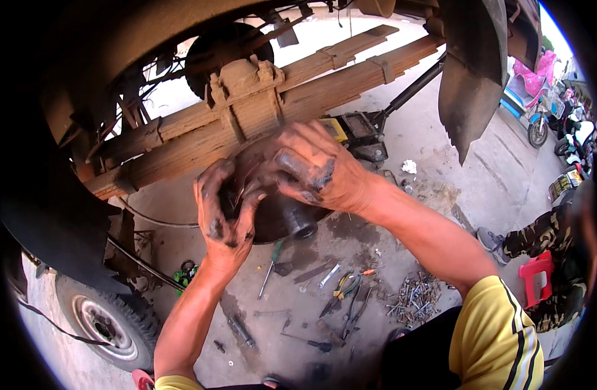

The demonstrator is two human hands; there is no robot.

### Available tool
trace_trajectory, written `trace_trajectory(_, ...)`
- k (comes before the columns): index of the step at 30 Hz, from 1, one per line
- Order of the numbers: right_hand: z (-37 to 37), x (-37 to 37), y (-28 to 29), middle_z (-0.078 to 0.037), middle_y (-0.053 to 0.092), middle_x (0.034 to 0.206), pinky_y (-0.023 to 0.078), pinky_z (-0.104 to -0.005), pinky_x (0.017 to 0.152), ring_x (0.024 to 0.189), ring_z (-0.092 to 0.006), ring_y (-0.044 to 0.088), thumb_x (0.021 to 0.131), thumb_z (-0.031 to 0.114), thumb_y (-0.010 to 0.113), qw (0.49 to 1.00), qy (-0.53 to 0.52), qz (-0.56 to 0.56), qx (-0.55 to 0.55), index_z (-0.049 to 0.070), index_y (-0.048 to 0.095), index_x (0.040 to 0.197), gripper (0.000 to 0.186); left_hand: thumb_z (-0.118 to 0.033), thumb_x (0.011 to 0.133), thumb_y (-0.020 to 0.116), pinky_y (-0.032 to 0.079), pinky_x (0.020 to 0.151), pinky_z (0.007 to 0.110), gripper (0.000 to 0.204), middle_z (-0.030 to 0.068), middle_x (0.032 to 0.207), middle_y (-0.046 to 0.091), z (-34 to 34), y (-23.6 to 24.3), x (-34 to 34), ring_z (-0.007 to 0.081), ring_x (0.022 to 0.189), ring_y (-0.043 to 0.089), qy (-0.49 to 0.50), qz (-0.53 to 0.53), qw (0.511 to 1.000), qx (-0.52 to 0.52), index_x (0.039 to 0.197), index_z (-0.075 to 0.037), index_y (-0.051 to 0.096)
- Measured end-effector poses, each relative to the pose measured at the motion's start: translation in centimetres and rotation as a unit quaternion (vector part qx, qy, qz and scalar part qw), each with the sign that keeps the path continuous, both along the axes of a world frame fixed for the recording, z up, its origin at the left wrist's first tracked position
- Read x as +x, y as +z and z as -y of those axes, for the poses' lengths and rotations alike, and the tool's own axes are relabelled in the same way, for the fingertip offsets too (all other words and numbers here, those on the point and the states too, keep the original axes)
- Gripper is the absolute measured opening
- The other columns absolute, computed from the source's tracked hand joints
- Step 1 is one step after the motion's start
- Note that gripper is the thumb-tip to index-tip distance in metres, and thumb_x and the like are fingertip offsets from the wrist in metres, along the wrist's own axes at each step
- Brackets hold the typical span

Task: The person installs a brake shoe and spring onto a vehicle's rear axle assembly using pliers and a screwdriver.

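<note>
Under the vehicle, my left hand (pixel 224 208), smudged black with grease, curls its fingers and thumb on a dark round metal hub part (pixel 279 218) with a short cylinder (pixel 302 224) jutting down from it. My right hand (pixel 311 162), also greasy and slightly blurred, is closed at the upper part of that hub; what its fingers hold is hidden. Just behind both hands run dusty leaf springs (pixel 168 156) with a U-bolt clamp (pixel 243 84).
A jack (pixel 360 143) stands behind. Tools (pixel 344 292) and piled bolts (pixel 415 299) lie below on the floor. A tyre (pixel 103 325) is lower left. At right are a person in camouflage (pixel 532 234), a red stool (pixel 536 276) and parked motorbikes (pixel 539 130).
</note>
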State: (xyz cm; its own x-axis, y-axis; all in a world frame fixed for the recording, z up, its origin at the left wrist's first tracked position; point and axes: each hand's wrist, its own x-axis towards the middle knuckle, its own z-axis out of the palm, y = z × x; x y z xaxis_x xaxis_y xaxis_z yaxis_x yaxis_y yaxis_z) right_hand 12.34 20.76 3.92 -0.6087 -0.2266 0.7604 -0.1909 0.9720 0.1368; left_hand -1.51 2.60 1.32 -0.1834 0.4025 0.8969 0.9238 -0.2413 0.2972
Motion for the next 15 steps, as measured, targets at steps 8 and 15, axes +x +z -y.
trace_trajectory(8, 0.6, -0.3, 0.2, -0.013, 0.057, 0.130, 0.047, -0.0496, 0.093, 0.115, -0.0368, 0.055, 0.077, 0.024, 0.081, 0.996, 0.044, -0.076, -0.004, 0.001, 0.066, 0.114, 0.046, -0.008, 0.086, 0.075, 0.041, 0.102, 0.045, 0.052, 0.0217, 0.124, 0.045, 2.7, -0.1, 0.6, 0.0373, 0.116, 0.049, 0.125, -0.012, 0.985, -0.116, 0.128, 0.002, 0.047)
trace_trajectory(15, 1.0, -0.3, 0.5, -0.009, 0.056, 0.132, 0.046, -0.0445, 0.093, 0.116, -0.0316, 0.053, 0.079, 0.022, 0.078, 0.997, 0.038, -0.069, -0.013, 0.003, 0.066, 0.113, 0.041, 0.004, 0.097, 0.056, 0.038, 0.103, 0.040, 0.028, 0.0205, 0.126, 0.040, 1.4, -2.5, 0.9, 0.0323, 0.115, 0.047, 0.134, 0.010, 0.989, -0.066, 0.122, 0.005, 0.043)
